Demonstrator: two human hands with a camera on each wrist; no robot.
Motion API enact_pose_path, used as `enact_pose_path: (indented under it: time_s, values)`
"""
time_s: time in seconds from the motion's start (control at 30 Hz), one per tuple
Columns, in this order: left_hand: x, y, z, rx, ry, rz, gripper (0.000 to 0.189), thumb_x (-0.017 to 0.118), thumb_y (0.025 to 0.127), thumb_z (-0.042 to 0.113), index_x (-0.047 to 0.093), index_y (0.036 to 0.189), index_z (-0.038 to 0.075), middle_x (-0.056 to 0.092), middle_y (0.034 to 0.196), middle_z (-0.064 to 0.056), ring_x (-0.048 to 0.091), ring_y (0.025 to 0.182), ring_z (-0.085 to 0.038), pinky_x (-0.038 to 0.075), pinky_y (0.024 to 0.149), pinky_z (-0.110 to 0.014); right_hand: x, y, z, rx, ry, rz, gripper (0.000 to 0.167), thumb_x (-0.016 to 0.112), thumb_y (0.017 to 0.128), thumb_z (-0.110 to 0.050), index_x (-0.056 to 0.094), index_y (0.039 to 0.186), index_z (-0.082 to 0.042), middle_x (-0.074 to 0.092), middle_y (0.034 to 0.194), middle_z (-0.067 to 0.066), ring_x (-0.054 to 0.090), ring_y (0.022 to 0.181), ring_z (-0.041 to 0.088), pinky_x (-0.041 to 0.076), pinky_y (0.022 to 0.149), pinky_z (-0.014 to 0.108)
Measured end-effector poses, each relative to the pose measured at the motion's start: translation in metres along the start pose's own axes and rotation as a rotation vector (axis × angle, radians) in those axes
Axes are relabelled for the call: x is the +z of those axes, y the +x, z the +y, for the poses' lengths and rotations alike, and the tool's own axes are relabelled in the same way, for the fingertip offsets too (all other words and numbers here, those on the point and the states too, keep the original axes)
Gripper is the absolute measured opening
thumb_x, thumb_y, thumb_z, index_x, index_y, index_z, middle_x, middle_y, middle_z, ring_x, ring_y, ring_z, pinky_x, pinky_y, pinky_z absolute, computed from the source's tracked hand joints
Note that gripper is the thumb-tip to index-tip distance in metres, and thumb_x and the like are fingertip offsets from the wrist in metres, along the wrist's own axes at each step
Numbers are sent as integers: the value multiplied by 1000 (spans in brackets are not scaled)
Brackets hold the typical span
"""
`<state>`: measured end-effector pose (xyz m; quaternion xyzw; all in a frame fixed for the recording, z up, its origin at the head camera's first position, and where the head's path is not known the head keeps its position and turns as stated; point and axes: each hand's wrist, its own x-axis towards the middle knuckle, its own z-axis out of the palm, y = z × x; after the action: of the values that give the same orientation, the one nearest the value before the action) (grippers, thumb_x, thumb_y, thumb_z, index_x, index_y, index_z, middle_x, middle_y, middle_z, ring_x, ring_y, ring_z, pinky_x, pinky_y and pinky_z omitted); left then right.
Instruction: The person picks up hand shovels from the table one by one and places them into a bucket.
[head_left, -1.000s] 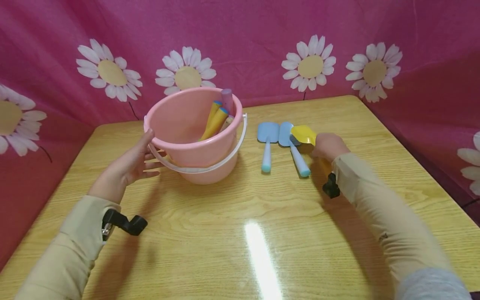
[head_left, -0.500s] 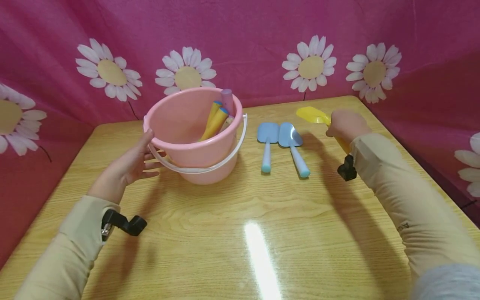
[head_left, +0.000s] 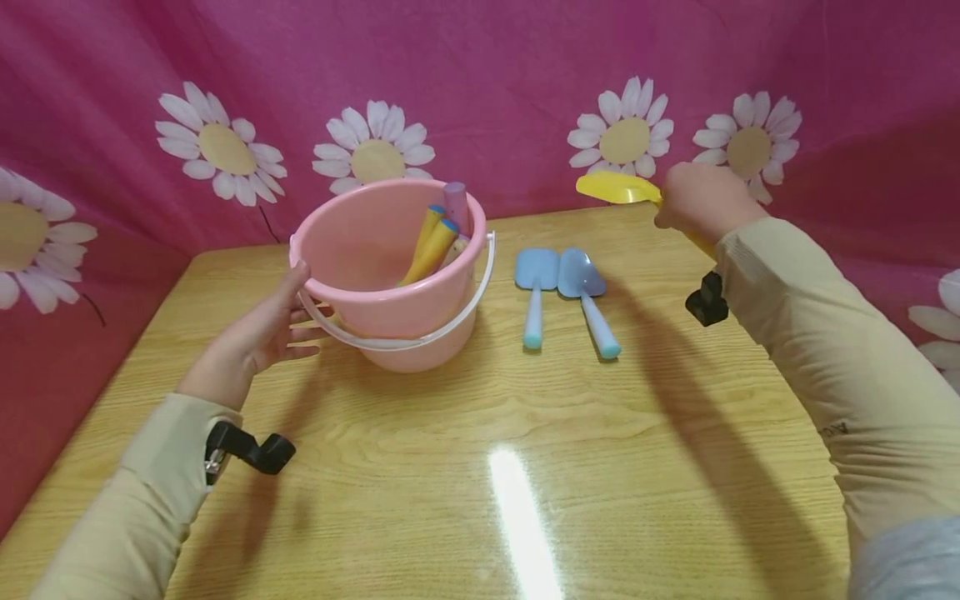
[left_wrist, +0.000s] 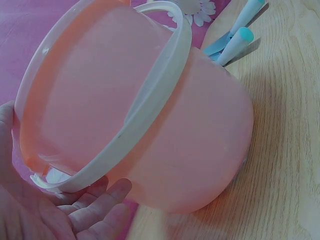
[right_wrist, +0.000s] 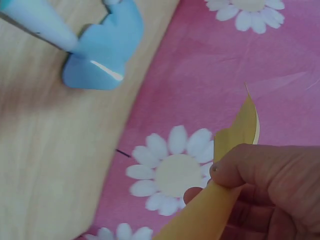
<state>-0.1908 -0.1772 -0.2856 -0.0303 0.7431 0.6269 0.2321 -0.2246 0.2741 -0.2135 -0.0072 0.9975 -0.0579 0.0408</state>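
My right hand (head_left: 705, 204) grips a yellow toy shovel (head_left: 618, 188) by its handle, raised over the far right of the table. In the right wrist view the shovel (right_wrist: 237, 127) points upward, with the thumb pressed along it. A pink bucket (head_left: 390, 312) stands at the left with its white handle (head_left: 397, 342) hanging down in front. My left hand (head_left: 258, 333) touches the bucket's left side, thumb at the rim and fingers loosely extended beneath the handle. Inside the bucket lean yellow handles (head_left: 433, 250) with blue ends and a purple one (head_left: 456, 207).
Two blue toy shovels, one flat-bladed (head_left: 536, 271) and one rounder (head_left: 579, 273), lie side by side right of the bucket. They rest on a wooden table (head_left: 420, 467). A magenta cloth (head_left: 495, 83) printed with daisies hangs behind it and at both sides.
My right hand has lifted the yellow shovel off the blue shovels, upward and to the right. The left hand and the bucket have stayed in place.
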Motion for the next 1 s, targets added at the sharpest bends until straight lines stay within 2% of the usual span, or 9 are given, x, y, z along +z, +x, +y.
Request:
enact_pose_path:
  time_s: [0.17, 0.4, 0.67, 0.9, 1.0]
  values:
    - [-1, -1, -2, 4, 4, 4, 91, 32, 81, 69, 15, 140, 2, 16, 144, -23, 24, 127, -42, 20, 100, -53, -15, -3, -13, -46, -41, 37, 19, 59, 79, -10, 59, 90, 6, 51, 67, 10, 45, 61, 26, 40, 56, 39]
    - [-2, -3, -3, 2, 1, 0, 93, 33, 80, 70, 13, 141, 1, 15, 145, -22, 23, 127, -42, 19, 100, -53, -32, -6, -37, -84, -121, 72, 16, 46, 84, -6, 55, 89, 6, 48, 66, 12, 43, 59, 25, 39, 50, 38]
    - [-4, -4, -5, 7, -5, -5, 93, 34, 80, 70, 13, 140, 1, 15, 144, -23, 23, 127, -42, 19, 100, -53, -40, -15, -62, -139, -128, 117, 12, 53, 81, -3, 57, 88, 5, 47, 63, 10, 43, 58, 24, 38, 49, 36]
    - [-6, -6, -7, 11, 1, -11, 91, 33, 81, 69, 15, 139, 1, 16, 144, -23, 24, 127, -43, 20, 100, -53, -45, -21, -81, -160, -174, 141, 25, 62, 81, -9, 57, 99, 8, 60, 82, 19, 51, 68, 30, 46, 59, 47]
    - [-7, -7, -8, 11, 5, -17, 91, 32, 81, 69, 14, 140, 1, 15, 144, -23, 23, 127, -42, 19, 100, -53, -46, -24, -86, -181, -181, 169, 26, 62, 81, -7, 55, 100, 10, 59, 83, 21, 51, 66, 30, 47, 58, 46]
